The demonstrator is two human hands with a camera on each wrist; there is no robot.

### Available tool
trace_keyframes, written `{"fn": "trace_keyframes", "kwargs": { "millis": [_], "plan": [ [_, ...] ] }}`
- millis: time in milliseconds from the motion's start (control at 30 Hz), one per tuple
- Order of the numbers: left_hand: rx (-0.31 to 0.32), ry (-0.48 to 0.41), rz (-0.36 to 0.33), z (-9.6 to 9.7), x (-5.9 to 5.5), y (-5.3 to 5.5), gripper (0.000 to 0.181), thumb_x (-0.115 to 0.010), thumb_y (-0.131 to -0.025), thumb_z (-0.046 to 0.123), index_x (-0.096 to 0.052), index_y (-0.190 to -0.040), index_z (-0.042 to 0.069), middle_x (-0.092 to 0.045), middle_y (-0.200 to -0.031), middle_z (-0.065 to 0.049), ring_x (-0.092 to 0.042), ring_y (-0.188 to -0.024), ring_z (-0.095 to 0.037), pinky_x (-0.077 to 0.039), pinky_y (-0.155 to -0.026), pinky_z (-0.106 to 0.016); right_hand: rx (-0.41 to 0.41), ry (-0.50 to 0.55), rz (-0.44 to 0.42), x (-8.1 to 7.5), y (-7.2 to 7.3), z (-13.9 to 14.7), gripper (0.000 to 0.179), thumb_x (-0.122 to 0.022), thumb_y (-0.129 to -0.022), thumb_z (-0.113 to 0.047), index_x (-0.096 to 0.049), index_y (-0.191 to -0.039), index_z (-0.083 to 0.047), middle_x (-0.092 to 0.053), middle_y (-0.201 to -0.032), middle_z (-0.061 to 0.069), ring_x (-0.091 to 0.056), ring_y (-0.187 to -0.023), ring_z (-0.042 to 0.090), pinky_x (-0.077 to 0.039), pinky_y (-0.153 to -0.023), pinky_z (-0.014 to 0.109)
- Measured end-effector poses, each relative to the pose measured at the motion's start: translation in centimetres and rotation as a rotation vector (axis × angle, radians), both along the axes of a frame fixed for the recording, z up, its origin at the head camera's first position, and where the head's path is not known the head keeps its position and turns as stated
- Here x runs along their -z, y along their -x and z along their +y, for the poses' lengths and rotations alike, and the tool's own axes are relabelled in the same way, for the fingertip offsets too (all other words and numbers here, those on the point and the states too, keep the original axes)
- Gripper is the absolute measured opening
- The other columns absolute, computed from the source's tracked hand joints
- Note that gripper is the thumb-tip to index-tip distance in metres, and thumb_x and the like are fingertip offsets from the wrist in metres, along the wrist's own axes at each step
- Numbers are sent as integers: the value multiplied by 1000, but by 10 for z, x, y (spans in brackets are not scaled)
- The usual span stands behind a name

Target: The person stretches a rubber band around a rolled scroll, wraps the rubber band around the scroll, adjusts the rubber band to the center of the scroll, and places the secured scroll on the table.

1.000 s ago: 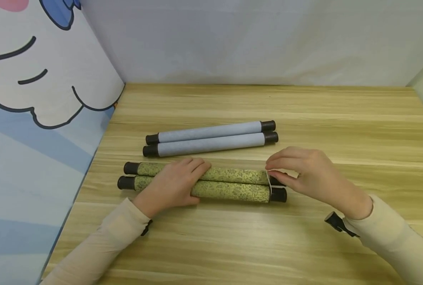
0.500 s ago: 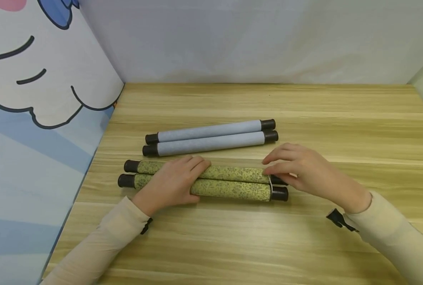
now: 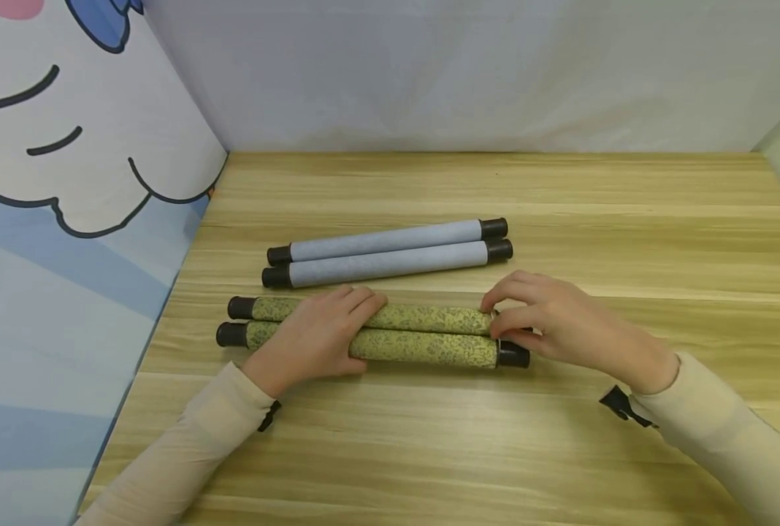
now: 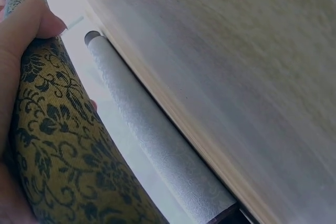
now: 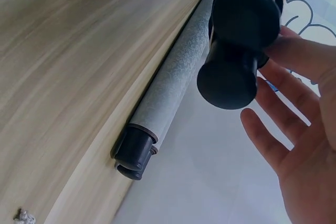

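Note:
Two parallel rolls of a yellow-green patterned scroll with black end knobs lie on the table in the head view. My left hand grips both rolls left of their middle, fingers over the far side and thumb at the near side. At the rolls' right end, my right hand has its fingertips bent around the far roll's knob. They pinch a thin white string, mostly hidden behind them. In the right wrist view, the thumb touches behind the black knobs while the other fingers spread out.
Behind the patterned rolls lies a second pair of rolls, a pale blue-grey scroll with black knobs, slightly slanted. A white curtain stands behind the wooden table. A cartoon-printed cloth hangs at the left.
My right fingers have moved down and in around the far roll's right end, now covering the string that showed across both rolls. My left hand keeps its hold.

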State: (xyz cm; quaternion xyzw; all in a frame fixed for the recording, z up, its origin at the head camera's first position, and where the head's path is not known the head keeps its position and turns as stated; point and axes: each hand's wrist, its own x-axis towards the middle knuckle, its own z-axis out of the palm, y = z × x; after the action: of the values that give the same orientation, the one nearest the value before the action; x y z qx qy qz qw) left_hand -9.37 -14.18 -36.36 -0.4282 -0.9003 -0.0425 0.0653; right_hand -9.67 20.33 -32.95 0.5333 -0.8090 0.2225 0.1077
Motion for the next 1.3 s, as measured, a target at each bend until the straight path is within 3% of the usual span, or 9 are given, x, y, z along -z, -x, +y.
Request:
{"fn": "trace_keyframes", "kwargs": {
  "millis": [133, 233, 400, 633, 800, 1000, 1067, 1133, 1300],
  "plan": [
    [20, 12, 12, -1, 0, -1, 91, -90, -62, 49, -55, -136, 11, -63, -123, -2, -63, -111, -20, -57, -93, -36, 4, 50, -58, 0, 1, 0, 30, -48, -102, -33, -70, -89, -18, -69, -104, -4, -62, -101, 11, -51, -85, 24],
    [40, 15, 3, -1, 0, -1, 91, -91, -62, 48, -55, -138, 12, -63, -124, -1, -63, -113, -20, -56, -95, -37, 32, 153, -281, 0, 1, 4, 11, -57, -99, -11, -67, -96, -15, -71, -103, -7, -65, -100, 8, -52, -88, 18],
    [76, 16, -5, -1, -3, -3, 93, -91, -62, 47, -53, -140, 12, -61, -127, -1, -61, -115, -20, -55, -97, -37, 69, 421, -747, 0, 5, 14, 20, -52, -93, 14, -60, -97, -4, -71, -92, -1, -70, -88, 11, -58, -81, 21],
    [150, 43, -9, 2, -7, -8, 95, -91, -62, 46, -52, -142, 11, -60, -127, -1, -61, -113, -20, -56, -95, -36, -10, 550, -1011, 5, 13, 19, 18, -45, -94, 15, -54, -97, 0, -63, -77, 2, -62, -63, 15, -56, -56, 28],
    [165, 56, -1, 5, -9, -11, 95, -91, -62, 46, -52, -141, 12, -60, -126, -1, -60, -109, -19, -57, -93, -35, 121, 466, -979, 2, 13, 19, 16, -57, -91, 12, -57, -93, -4, -55, -69, -3, -47, -51, 14, -41, -43, 31],
    [153, 82, 1, 7, -8, -12, 96, -90, -62, 48, -51, -142, 11, -60, -128, -2, -60, -110, -20, -56, -95, -35, 251, 126, -492, -7, 11, 15, 28, -72, -80, 2, -61, -69, -21, -46, -61, -13, -36, -55, 0, -33, -49, 17],
    [140, 84, -1, 7, -8, -12, 95, -90, -63, 48, -51, -141, 10, -60, -126, -2, -61, -110, -20, -56, -95, -35, 292, 73, -439, -11, 9, 12, 35, -70, -79, 1, -52, -59, -21, -38, -57, -13, -32, -53, -2, -31, -50, 16],
    [127, 89, 0, 7, -8, -12, 95, -90, -63, 48, -52, -141, 10, -60, -125, -2, -61, -109, -20, -57, -94, -34, 353, 55, -575, -16, 7, 10, 38, -65, -80, -1, -42, -55, -17, -33, -54, -12, -28, -52, -1, -30, -50, 18],
    [118, 109, 14, 9, -7, -12, 94, -90, -64, 48, -52, -141, 10, -60, -123, -1, -61, -108, -19, -57, -93, -34, 368, 299, -1302, -21, 6, 8, 40, -48, -94, -7, -48, -55, -14, -31, -48, -10, -15, -44, 12, -15, -42, 29]
  ]
}}
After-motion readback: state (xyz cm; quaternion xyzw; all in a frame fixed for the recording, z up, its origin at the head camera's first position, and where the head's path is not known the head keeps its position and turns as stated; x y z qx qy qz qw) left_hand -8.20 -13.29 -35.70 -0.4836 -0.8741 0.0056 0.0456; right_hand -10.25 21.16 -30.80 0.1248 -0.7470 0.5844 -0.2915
